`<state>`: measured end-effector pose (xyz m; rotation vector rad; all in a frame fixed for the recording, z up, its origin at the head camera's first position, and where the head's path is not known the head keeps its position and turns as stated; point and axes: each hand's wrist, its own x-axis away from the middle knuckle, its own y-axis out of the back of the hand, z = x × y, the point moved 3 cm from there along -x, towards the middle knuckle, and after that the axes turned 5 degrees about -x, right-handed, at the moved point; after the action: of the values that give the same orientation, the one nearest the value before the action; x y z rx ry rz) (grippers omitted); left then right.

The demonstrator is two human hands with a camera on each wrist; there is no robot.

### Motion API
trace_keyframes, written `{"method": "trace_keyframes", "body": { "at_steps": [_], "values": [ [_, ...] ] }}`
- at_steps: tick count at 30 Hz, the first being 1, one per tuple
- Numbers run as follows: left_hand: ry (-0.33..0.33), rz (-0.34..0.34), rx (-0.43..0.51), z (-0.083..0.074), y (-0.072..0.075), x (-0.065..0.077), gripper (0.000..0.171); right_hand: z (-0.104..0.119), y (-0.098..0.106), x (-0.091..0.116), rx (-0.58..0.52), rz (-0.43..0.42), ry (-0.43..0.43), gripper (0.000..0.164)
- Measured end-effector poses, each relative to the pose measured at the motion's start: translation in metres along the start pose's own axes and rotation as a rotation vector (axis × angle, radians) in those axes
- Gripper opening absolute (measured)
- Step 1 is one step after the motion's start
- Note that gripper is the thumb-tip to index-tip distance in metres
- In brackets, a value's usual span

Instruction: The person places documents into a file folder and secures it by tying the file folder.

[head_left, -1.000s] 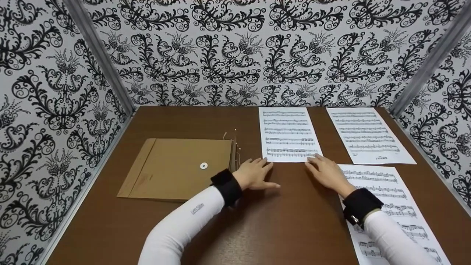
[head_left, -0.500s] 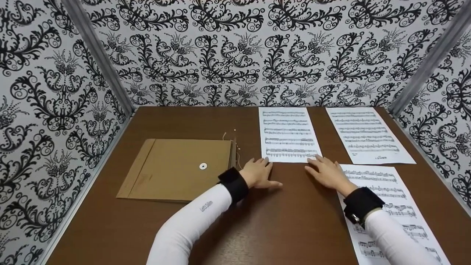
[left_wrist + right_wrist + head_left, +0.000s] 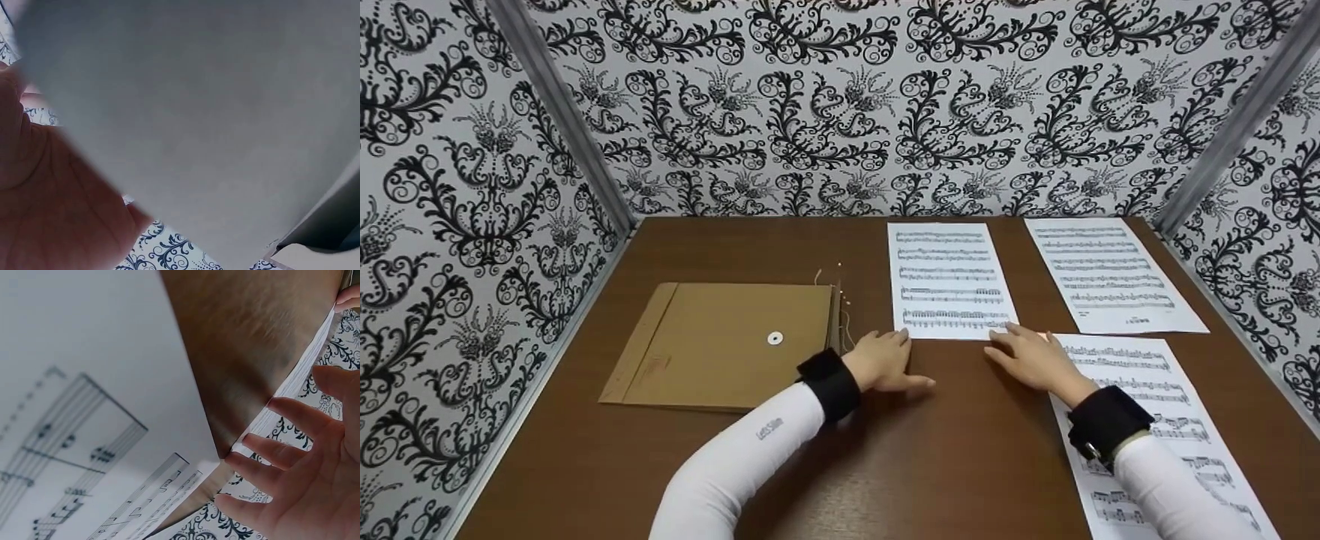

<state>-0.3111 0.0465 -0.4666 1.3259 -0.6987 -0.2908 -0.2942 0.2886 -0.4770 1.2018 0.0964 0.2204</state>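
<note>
In the head view a sheet of music point(image 3: 946, 279) lies flat toward the back of the table. My left hand point(image 3: 886, 363) lies with its fingertips on the near left corner, thumb pointing right. Over at the near right corner, the fingers of my right hand point(image 3: 1035, 361) touch the paper's edge, spread and fairly straight. The right wrist view shows that palm point(image 3: 315, 489) with its fingers reaching the tabletop. A blurred grey surface point(image 3: 202, 124) fills most of the left wrist view, beside the left palm point(image 3: 62, 202).
A brown cardboard envelope point(image 3: 727, 345) with a white button and loose string lies to the left, close to my left wrist. Another music sheet point(image 3: 1110, 270) lies at the back right. A third sheet point(image 3: 1166, 390) lies under my right forearm. Patterned walls point(image 3: 847, 105) enclose the table.
The middle sheet has slid slightly toward me, with both hands drawing back along with it. The envelope and the other two sheets stay in place.
</note>
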Motion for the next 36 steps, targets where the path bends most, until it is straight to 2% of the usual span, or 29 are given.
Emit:
{"method": "trace_keyframes", "body": {
  "at_steps": [20, 27, 36],
  "values": [
    [-0.011, -0.065, -0.148, -0.018, -0.011, 0.023, 0.092, 0.014, -0.001, 0.032, 0.119, 0.051, 0.028, 0.05],
    [-0.025, -0.061, -0.175, -0.024, -0.014, 0.031, 0.092, 0.017, -0.002, 0.041, 0.109, 0.061, 0.046, 0.045],
    [-0.008, -0.054, -0.198, -0.036, -0.015, 0.049, 0.094, 0.021, -0.002, 0.053, 0.122, 0.056, 0.069, 0.042]
  ]
}}
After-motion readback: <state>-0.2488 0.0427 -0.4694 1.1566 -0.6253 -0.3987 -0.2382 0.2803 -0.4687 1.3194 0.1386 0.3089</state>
